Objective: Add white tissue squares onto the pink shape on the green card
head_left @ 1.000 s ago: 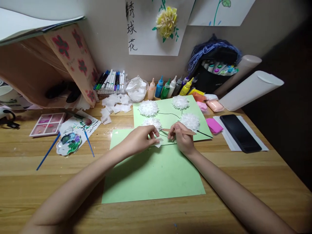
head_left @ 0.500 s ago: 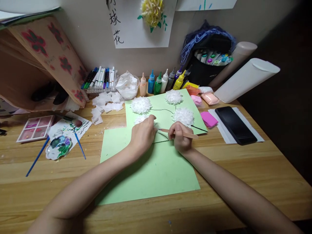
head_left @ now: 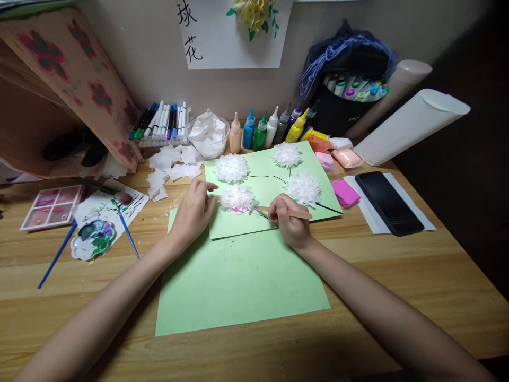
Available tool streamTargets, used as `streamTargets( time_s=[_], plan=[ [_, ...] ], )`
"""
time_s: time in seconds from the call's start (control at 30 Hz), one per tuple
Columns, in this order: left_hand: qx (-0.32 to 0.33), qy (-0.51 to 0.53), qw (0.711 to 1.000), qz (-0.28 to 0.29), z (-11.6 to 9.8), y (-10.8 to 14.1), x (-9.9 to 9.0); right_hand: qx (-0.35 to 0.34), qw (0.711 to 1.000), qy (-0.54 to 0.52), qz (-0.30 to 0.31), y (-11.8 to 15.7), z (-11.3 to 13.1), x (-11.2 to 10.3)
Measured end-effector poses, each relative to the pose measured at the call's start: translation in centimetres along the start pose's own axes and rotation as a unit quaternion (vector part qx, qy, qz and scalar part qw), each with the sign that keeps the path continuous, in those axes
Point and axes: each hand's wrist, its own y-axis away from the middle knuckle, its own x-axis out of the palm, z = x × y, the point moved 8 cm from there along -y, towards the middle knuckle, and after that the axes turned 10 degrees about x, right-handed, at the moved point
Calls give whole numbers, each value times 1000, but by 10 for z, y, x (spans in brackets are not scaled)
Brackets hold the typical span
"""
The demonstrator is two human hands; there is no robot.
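Note:
In my right hand (head_left: 292,220) is a thin, pale wooden stick (head_left: 300,214), pinched between the fingers, its tip pointing left at the lower front flower. My left hand (head_left: 193,209) rests at the left edge of a light green card (head_left: 258,191), fingers apart and holding nothing I can see. Fluffy white paper flowers sit on this card, joined by thin dark lines. The front left flower (head_left: 238,198) has a pink patch at its base. Beneath the card lies a larger green sheet (head_left: 246,286).
Paint bottles (head_left: 260,130), a bowl of white paper (head_left: 207,135) and markers (head_left: 163,122) stand behind. Left lie a paint palette (head_left: 93,239), brushes and a pink box (head_left: 51,207). Right are a phone (head_left: 387,201), pink paper (head_left: 345,193) and a white tube (head_left: 413,127).
My left hand has moved left off the front left flower, uncovering it and its pink base, and its fingers have spread. The right hand with the stick stays near the same spot.

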Motion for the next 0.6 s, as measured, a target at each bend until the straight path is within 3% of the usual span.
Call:
streamTargets(
  time_s=[0.17,0.6],
  plan=[
    [-31,38,998,42,22,3,18,0,1000,8,24,-2,1,4],
    [-26,35,998,52,21,1,21,26,998,-40,34,-3,-7,9]
  ],
)
